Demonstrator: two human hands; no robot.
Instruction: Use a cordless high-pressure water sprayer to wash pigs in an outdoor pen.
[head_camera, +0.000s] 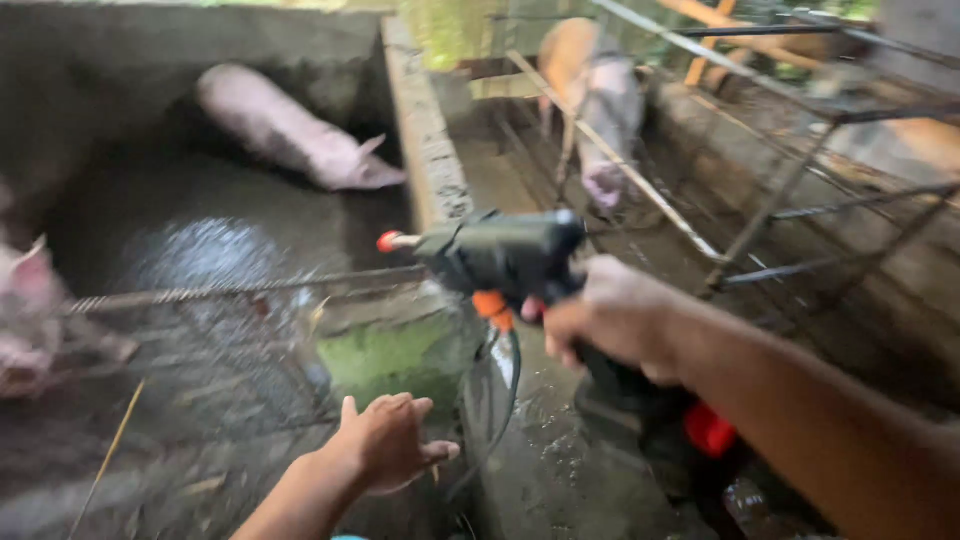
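Nearest us, our left hand (385, 440) hangs spread and empty, fingers loose, just above the wet concrete at the foot of the mossy low wall (395, 350). Our right hand (610, 320) is clenched round the grip of a dark spray gun (500, 255) with orange trim; a thin hose (505, 385) drops from under it.

The gun's long axis runs nearly level, its orange-tipped nozzle (392, 241) pointing left over the wall's near end into the left pen. Water spatters on that pen's floor (205, 260), which lies open in the middle.

A twisted steel bar (240, 291) crosses the pen's near edge. The dividing wall (425, 140) runs away from us between the pens. The right pen is narrow, hemmed by slanting metal rails (770, 200).

One pig (290, 130) lies by the left pen's far wall, another (25, 300) at its left edge, a third (600, 100) stands far in the right pen.
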